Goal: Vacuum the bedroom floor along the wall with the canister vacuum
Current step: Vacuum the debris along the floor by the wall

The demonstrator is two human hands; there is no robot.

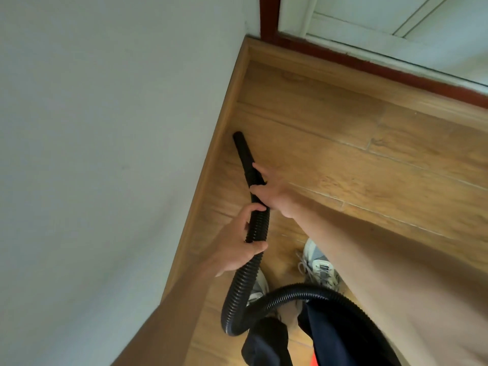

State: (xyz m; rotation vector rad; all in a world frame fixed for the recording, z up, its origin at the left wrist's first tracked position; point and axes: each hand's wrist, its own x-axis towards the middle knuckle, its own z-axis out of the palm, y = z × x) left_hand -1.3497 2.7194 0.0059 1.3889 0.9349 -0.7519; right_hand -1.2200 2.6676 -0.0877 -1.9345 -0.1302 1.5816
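Vacuum hose (257, 223), black, ribbed, looped

One head-worn view: your camera looks steeply down at close range onto the tan wood-plank floor (343, 143), facing its far corner between the pale painted wall (105, 128) and dark red door frame (269, 17).

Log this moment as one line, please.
left hand grips black ribbed hose; right hand grips black nozzle tube; tip beside wooden skirting
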